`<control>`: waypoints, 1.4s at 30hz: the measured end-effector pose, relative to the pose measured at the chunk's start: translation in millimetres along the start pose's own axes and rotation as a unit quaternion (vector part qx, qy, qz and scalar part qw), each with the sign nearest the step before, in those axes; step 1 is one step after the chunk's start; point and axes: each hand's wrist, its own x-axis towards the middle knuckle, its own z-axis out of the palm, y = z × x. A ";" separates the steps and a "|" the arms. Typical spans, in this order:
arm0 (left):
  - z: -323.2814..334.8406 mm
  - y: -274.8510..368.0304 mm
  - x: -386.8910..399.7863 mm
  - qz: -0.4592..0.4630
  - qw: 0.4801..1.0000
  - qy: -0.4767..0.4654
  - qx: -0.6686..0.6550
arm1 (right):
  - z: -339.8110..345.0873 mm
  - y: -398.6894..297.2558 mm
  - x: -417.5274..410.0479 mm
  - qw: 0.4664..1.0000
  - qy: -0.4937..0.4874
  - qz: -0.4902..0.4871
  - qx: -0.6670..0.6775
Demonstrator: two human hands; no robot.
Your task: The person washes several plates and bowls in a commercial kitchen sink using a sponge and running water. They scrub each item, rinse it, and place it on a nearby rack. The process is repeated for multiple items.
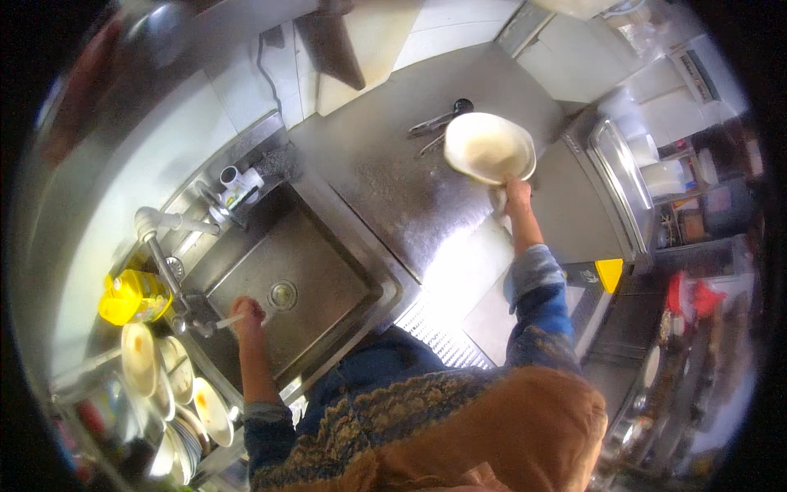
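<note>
My right hand (518,192) grips the rim of a white oval bowl (492,146) and holds it out over the steel worktop (381,178). To the left, my left hand (248,312) is closed around the pale lever (229,321) of the sink tap (169,264). The tap stands at the rim of a stainless steel sink (332,289), with its spout bent over the basin. A round drain (283,295) shows in the sink floor, just right of my left hand. Several used plates (212,411), some with orange stains, stand in a cluster left of my left forearm.
Behind the tap sits a yellow plastic container (136,296). White plastic pipe fittings (241,186) lie at the sink's back edge. Dark-handled utensils (433,126) rest on the worktop behind the bowl. A steel-edged cabinet (621,184) and a yellow object (609,274) are on the right.
</note>
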 end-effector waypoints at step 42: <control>-310.0 87.4 3.1 0.076 0.860 0.344 -0.370 | 243.0 103.8 -338.1 0.648 -0.744 0.156 -0.048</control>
